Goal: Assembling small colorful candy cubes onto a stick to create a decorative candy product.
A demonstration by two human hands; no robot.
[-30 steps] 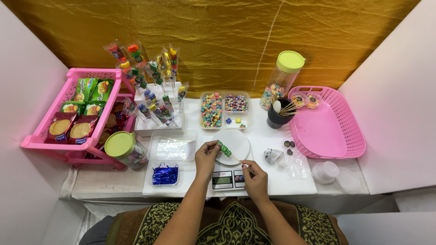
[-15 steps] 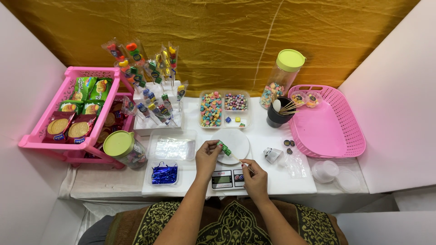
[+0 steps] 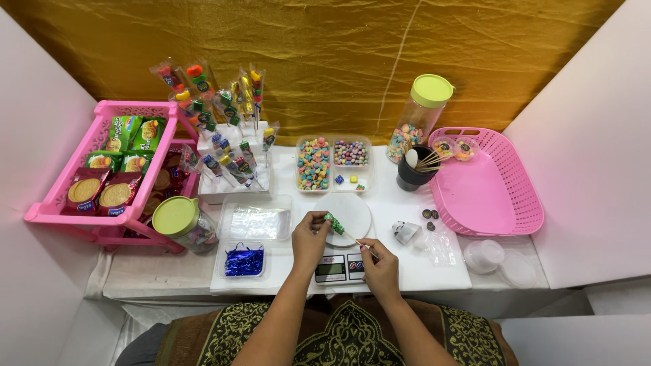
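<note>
Two hands hold a candy stick over a small kitchen scale on a white worktop.

The worktop [image 3: 434, 271] is white, with white walls at both sides and a crinkly gold cloth [image 3: 325, 54] behind. The candy stick [image 3: 346, 230] is thin and pale, with a green wrapped sweet at its top end. It lies slanted, its long line running from upper left down to lower right, sweet end pointing up-left over the round white plate of the scale [image 3: 342, 261]. The left hand [image 3: 310, 237] pinches the sweet end with closed fingers. The right hand [image 3: 381, 266] grips the bare lower end with closed fingers. A pink basket [image 3: 522, 217] sits to the right, a pink rack of snacks [image 3: 51, 210] to the left.
</note>
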